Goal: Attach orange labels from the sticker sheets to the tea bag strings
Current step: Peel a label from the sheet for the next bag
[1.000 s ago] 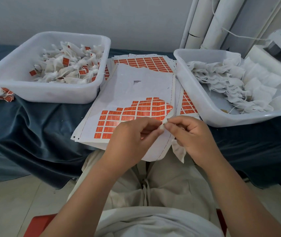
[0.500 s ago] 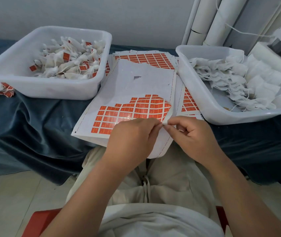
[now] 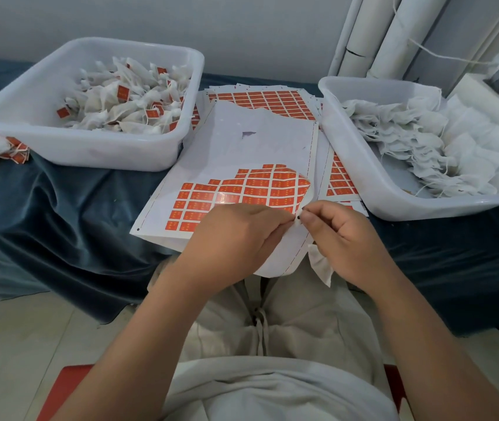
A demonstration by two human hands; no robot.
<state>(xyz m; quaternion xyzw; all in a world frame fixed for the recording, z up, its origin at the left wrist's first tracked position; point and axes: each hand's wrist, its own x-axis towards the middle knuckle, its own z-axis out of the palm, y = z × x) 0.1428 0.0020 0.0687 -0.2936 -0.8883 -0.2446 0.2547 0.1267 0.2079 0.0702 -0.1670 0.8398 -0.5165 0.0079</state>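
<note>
**A:** Where was the sticker sheet [image 3: 251, 141], and who had it?

**B:** Centre of the frame, draped over the edge of the cloth-covered table [image 3: 60, 208]. The left hand [image 3: 236, 238] pinched its curled right edge, where the orange labels [image 3: 242, 192] ended. The right hand [image 3: 342, 238], fingers curled, pinched at the same spot, with a tea bag [image 3: 321, 265] dangling beneath its palm. The string was too fine to make out.

**A:** How would a label handle?

**B:** I'd judge it feather-light, limp and tacky. It would be best lifted by one corner, with the adhesive kept off the fingertips, or it would likely fold onto itself.

**A:** And its look?

**B:** Small orange rectangles in a white-gridded block. The sheet's upper part was already stripped bare, and the bags in the upper-left tub [image 3: 90, 147] wore them.
</note>
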